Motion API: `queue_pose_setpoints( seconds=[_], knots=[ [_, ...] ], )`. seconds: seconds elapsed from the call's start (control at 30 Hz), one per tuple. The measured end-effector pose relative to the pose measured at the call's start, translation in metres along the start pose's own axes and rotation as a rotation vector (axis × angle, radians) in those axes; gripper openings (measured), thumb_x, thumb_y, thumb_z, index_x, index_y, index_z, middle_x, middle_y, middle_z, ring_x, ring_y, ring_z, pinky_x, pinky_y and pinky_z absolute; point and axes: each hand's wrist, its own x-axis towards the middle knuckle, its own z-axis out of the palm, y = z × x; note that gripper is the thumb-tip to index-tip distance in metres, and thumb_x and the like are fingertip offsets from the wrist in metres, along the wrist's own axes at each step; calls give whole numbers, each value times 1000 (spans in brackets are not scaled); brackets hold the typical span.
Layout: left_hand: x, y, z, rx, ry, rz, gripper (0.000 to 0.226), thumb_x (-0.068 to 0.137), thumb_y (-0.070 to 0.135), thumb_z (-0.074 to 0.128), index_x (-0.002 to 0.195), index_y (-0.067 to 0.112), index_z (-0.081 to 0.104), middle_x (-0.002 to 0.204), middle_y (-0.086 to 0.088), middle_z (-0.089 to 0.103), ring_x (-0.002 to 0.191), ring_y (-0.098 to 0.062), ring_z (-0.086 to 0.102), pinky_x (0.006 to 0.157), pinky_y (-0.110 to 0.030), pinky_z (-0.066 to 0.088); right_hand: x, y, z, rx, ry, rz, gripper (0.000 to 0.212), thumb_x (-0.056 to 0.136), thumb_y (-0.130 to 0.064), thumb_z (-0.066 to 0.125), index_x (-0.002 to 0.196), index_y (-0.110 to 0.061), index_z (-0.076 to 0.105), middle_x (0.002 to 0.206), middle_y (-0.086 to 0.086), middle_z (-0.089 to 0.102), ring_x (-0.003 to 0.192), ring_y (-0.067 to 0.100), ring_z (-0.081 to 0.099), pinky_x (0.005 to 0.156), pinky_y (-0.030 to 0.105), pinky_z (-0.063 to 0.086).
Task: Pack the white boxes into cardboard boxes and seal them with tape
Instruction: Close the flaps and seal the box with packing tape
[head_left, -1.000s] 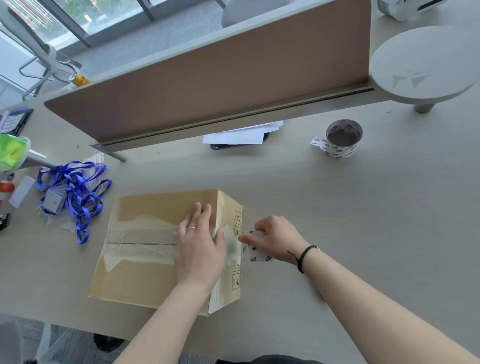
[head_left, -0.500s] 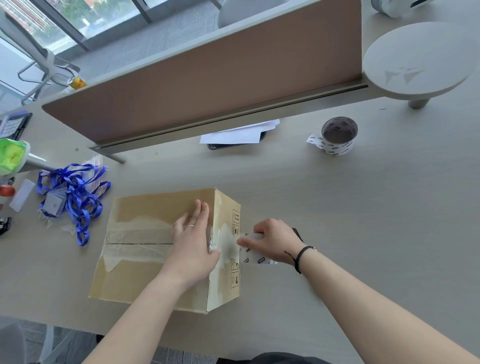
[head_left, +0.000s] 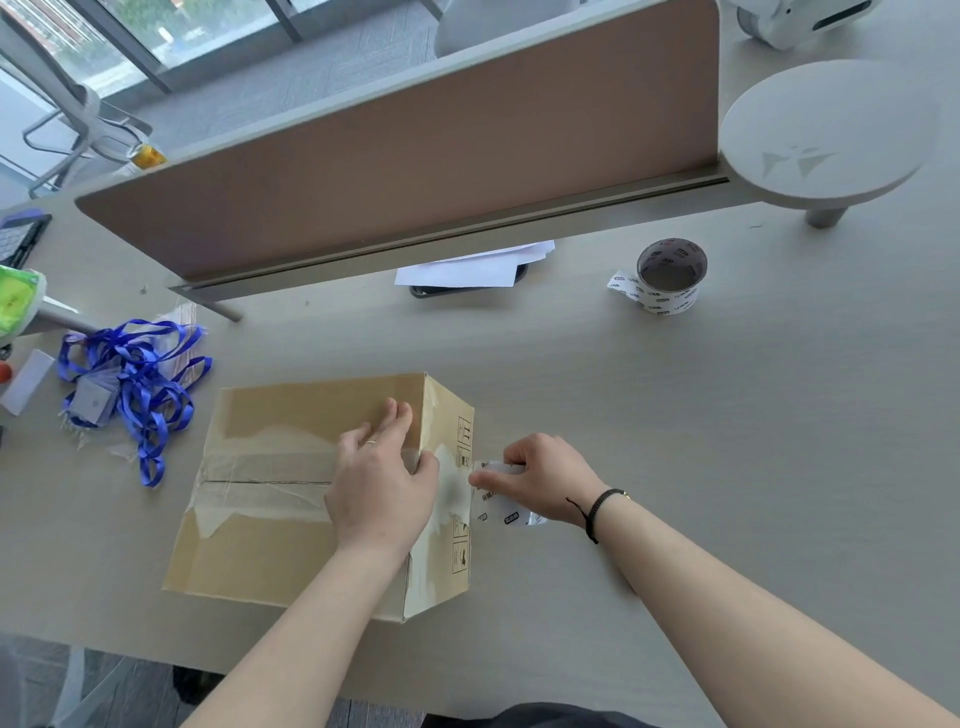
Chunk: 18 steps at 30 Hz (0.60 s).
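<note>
On the desk, taped cardboard box under flat left hand, right hand gripping tape roll.

A pale wood desk carries a cardboard box, tape roll, blue lanyards and papers.

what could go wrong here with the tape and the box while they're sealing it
1. The right hand grips the tape roll close to the cardboard box; the short strip between them could twist or wrinkle on the side.
2. The left hand presses only near the top edge, so a hard pull might slide the box.
3. Cloudy older tape on top may weaken the new bond.
</note>
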Motion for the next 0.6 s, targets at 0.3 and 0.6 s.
queue_pose_setpoints(
  seconds=[0.3, 0.6],
  knots=[
    [5, -14, -13, 53, -215, 112, 83, 85, 31, 62, 157, 38, 21, 162, 30, 16, 145, -12, 20, 103, -49, 47, -2, -3, -4, 25, 3, 14, 71, 69, -73, 67, 56, -18, 24, 48, -8, 26, 52, 18, 28, 53, 30, 22],
    [12, -19, -28, 101, -466, 177, 106, 83, 28, 68, 161, 31, -4, 164, 26, -7, 152, -19, -1, 117, -34, 30, -6, -4, -4, 52, 5, 31, 70, 73, -70, 68, 58, -20, 20, 47, -8, 22, 52, 16, 25, 53, 30, 20]
  ],
)
